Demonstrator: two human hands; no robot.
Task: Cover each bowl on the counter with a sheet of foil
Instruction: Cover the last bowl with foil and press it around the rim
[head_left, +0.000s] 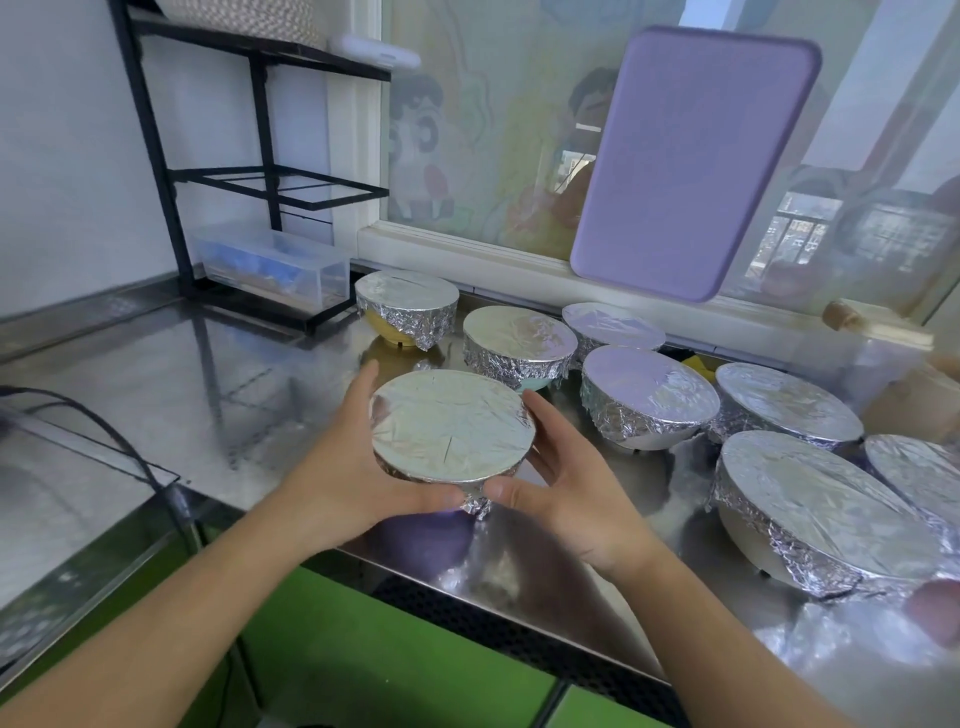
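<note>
Both hands, left hand (358, 467) and right hand (566, 488), cup the round foil-covered bowl (452, 423) above the steel counter (208, 374) front edge; press the crinkled foil evenly under the rim

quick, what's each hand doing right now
Left hand: holding the foil-covered bowl, fingers curled round its left side.
Right hand: holding the same bowl on its right side.
</note>
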